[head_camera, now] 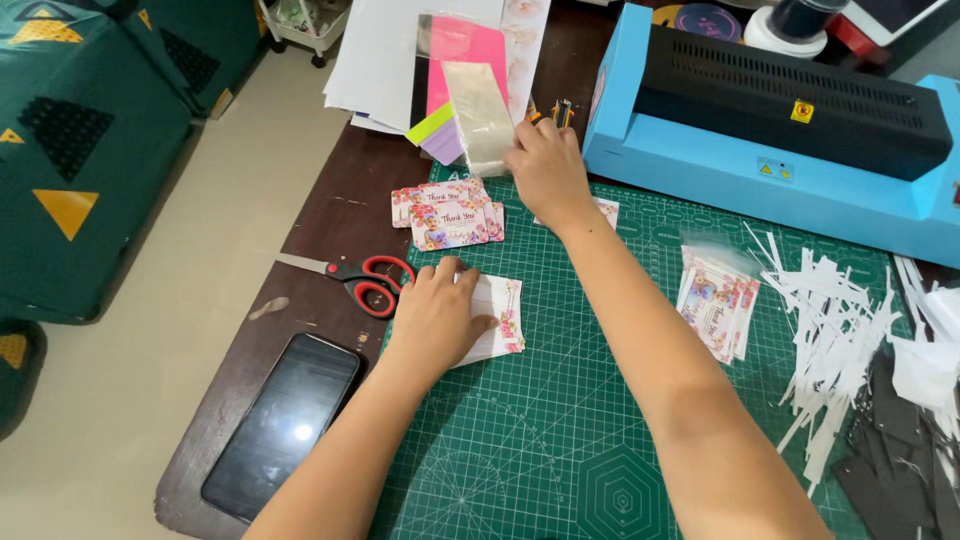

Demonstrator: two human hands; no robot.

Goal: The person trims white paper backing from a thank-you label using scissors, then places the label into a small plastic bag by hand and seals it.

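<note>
2 hands [436, 318] [545, 168] on green mat [560, 430] (brown desk [320, 215]).

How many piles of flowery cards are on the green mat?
3: a fanned flowery card pile near the scissors, one small stack under the left hand, one wrapped pile beside the paper strips. More may be hidden.

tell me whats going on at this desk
A person works over a green cutting mat. Their left hand presses on a small stack of floral cards, while the right hand reaches to a pile of clear sleeves near a blue laminator. More floral cards lie fanned beside red-handled scissors, with paper trimmings at the right.
</note>
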